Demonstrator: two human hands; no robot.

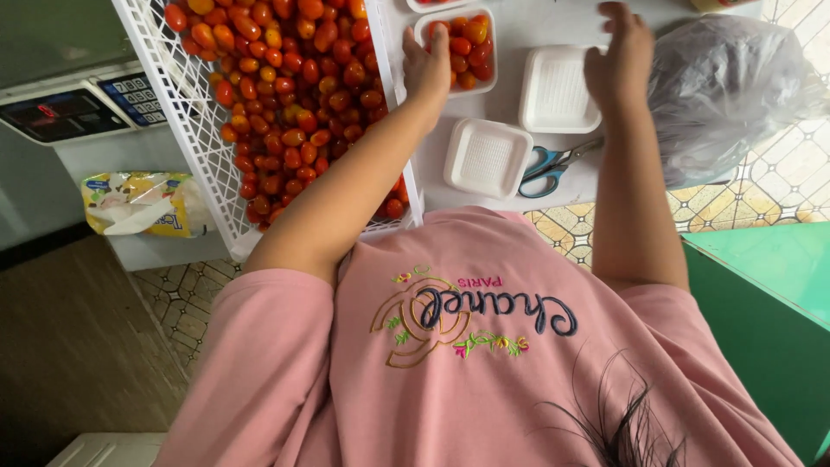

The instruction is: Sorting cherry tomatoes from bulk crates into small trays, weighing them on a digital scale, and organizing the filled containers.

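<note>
Currently left hand [425, 65] rests on the near rim of the filled tomato tray [458, 50], fingers loosely open. Right hand [619, 60] hovers open just beyond the empty tray [559, 88], gripping nothing.

Both bare arms reach forward, elbows bent. The left hand [425, 65] lies palm down with fingers together; the right hand [619, 60] hovers with fingers loosely curled.

crate [194, 130]: top cut by edge | scissors [553, 164]: blade tips under right forearm | scale [78, 104]: partly cropped
</note>
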